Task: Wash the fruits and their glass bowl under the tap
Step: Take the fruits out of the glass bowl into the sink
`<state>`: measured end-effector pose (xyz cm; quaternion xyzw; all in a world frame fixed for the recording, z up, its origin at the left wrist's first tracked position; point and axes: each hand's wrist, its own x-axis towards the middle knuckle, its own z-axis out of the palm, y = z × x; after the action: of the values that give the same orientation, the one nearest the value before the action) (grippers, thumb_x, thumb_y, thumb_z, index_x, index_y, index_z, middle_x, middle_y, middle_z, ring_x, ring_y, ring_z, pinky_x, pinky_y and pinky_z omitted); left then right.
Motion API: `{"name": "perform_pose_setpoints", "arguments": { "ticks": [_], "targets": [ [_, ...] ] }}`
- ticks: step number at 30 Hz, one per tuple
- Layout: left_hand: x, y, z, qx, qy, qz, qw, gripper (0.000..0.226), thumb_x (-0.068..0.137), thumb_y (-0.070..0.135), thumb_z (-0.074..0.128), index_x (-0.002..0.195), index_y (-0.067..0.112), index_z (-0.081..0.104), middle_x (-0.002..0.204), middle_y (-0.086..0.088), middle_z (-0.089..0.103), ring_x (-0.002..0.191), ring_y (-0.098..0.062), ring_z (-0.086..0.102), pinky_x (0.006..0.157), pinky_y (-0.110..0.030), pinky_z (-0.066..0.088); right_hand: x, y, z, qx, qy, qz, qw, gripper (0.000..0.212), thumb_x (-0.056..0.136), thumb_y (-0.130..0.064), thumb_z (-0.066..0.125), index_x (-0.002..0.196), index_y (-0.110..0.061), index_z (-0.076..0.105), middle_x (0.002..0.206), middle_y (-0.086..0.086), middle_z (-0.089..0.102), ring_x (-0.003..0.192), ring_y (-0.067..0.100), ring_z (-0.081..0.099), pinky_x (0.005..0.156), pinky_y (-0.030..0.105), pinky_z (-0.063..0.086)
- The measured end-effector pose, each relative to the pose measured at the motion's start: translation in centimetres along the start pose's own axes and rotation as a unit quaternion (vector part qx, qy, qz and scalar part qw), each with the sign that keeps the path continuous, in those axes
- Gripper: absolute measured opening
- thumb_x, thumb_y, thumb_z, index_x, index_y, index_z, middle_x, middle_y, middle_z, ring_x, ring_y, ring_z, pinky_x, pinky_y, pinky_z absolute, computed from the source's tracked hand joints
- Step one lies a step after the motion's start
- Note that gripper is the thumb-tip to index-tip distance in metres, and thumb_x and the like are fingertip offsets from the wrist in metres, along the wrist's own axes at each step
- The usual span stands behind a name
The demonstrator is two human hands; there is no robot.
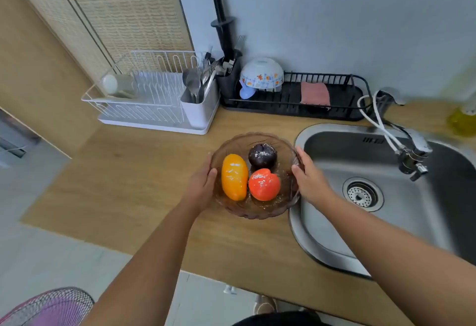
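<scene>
A brownish glass bowl point(257, 212) stands on the wooden counter just left of the sink. In it lie a yellow-orange mango point(234, 176), a red-orange round fruit point(264, 184) and a dark purple fruit point(262, 155), all flecked with white specks. My left hand point(202, 188) grips the bowl's left rim. My right hand point(309, 176) grips its right rim. The steel sink point(324, 222) lies to the right, with the tap point(414, 155) over its far right side.
A white dish rack point(154, 96) with cutlery stands at the back left. A black rack point(342, 93) behind the sink holds an upturned bowl and a pink sponge. A yellow bottle point(462, 119) is at far right. The counter's front edge runs diagonally below my arms.
</scene>
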<state>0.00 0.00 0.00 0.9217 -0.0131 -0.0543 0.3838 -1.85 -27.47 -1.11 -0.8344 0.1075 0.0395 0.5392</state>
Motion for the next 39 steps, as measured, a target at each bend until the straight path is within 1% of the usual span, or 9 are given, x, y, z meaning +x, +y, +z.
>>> {"name": "perform_pose_setpoints", "arguments": {
  "ticks": [5, 9, 12, 14, 16, 18, 22, 32, 39],
  "targets": [
    [0.9, -0.8, 0.1, -0.006, -0.016, 0.014, 1.0, 0.053, 0.107, 0.026, 0.036, 0.157, 0.024, 0.022, 0.151, -0.006, 0.047, 0.136, -0.026, 0.046, 0.103, -0.029, 0.036, -0.7, 0.2, -0.1, 0.036, 0.026, 0.006, 0.999, 0.052, 0.102, -0.024, 0.039, 0.152, -0.029, 0.026, 0.153, -0.005, 0.037, 0.139, 0.013, 0.035, 0.112, 0.029, 0.031],
    [1.4, -0.6, 0.6, -0.02, -0.036, 0.045, 0.998, 0.061, 0.1, 0.039, 0.034, 0.157, 0.024, 0.023, 0.148, -0.005, 0.051, 0.132, -0.024, 0.05, 0.105, -0.034, 0.04, -1.7, 1.0, -0.6, 0.084, 0.058, 0.024, 0.995, 0.051, 0.101, -0.026, 0.04, 0.148, -0.04, 0.027, 0.132, -0.004, 0.06, 0.114, 0.011, 0.057, 0.103, 0.036, 0.044],
    [1.8, 0.7, 1.5, -0.026, -0.05, 0.071, 0.996, 0.057, 0.102, 0.035, 0.036, 0.157, 0.023, 0.023, 0.148, -0.006, 0.051, 0.131, -0.024, 0.05, 0.104, -0.033, 0.04, -2.8, 2.0, -1.8, 0.094, 0.076, 0.036, 0.992, 0.053, 0.101, -0.029, 0.04, 0.146, -0.049, 0.024, 0.128, 0.003, 0.063, 0.096, 0.017, 0.06, 0.09, 0.042, 0.05],
    [2.1, 1.9, 2.5, -0.026, -0.06, 0.091, 0.994, 0.053, 0.106, 0.027, 0.037, 0.157, 0.022, 0.023, 0.144, -0.01, 0.055, 0.129, -0.026, 0.052, 0.103, -0.034, 0.04, -3.9, 2.4, -3.2, 0.097, 0.098, 0.043, 0.99, 0.053, 0.102, -0.027, 0.04, 0.147, -0.047, 0.021, 0.121, 0.005, 0.066, 0.082, 0.018, 0.061, 0.073, 0.033, 0.053],
    [2.3, 3.3, 3.8, -0.023, -0.072, 0.12, 0.99, 0.054, 0.105, 0.029, 0.036, 0.157, 0.022, 0.022, 0.126, -0.009, 0.065, 0.115, -0.026, 0.058, 0.098, -0.034, 0.045, -5.2, 2.8, -4.8, 0.1, 0.123, 0.047, 0.986, 0.054, 0.103, -0.022, 0.038, 0.148, -0.043, 0.02, 0.106, 0.002, 0.069, 0.063, 0.017, 0.061, 0.054, 0.023, 0.049],
    [2.3, 4.8, 5.5, -0.019, -0.089, 0.137, 0.986, 0.055, 0.104, 0.03, 0.035, 0.157, 0.021, 0.021, 0.113, -0.001, 0.065, 0.105, -0.021, 0.059, 0.084, -0.02, 0.044, -6.3, 3.6, -6.5, 0.101, 0.145, 0.057, 0.983, 0.053, 0.103, -0.02, 0.038, 0.149, -0.041, 0.021, 0.103, -0.002, 0.068, 0.055, 0.015, 0.059, 0.048, 0.019, 0.047],
    [1.7, 7.5, 8.9, -0.008, -0.126, 0.152, 0.98, 0.055, 0.106, 0.026, 0.037, 0.158, 0.023, 0.018, 0.153, -0.004, 0.045, 0.134, -0.023, 0.046, 0.099, -0.027, 0.037, -7.4, 6.3, -9.8, 0.088, 0.166, 0.084, 0.979, 0.052, 0.103, -0.022, 0.038, 0.149, -0.041, 0.023, 0.112, 0.0, 0.067, 0.056, 0.012, 0.061, 0.051, 0.019, 0.047],
    [-0.7, 13.2, 16.3, 0.064, -0.142, 0.16, 0.975, 0.059, 0.105, 0.03, 0.038, 0.158, 0.02, 0.016, 0.15, -0.006, 0.047, 0.133, -0.021, 0.046, 0.103, -0.029, 0.037, -8.9, 12.0, -17.6, 0.141, 0.153, 0.121, 0.971, 0.051, 0.102, -0.019, 0.042, 0.148, -0.036, 0.03, 0.108, 0.01, 0.069, 0.052, 0.016, 0.057, 0.048, 0.021, 0.046],
    [-1.3, 15.9, 21.0, 0.056, -0.184, 0.068, 0.979, 0.062, 0.105, 0.03, 0.041, 0.159, 0.021, 0.011, 0.15, -0.011, 0.045, 0.135, -0.025, 0.045, 0.107, -0.034, 0.036, -8.0, 15.1, -21.3, 0.106, 0.102, 0.128, 0.981, 0.054, 0.102, -0.02, 0.042, 0.148, -0.041, 0.023, 0.124, 0.008, 0.062, 0.068, 0.012, 0.06, 0.055, 0.022, 0.05]
  ]
}}
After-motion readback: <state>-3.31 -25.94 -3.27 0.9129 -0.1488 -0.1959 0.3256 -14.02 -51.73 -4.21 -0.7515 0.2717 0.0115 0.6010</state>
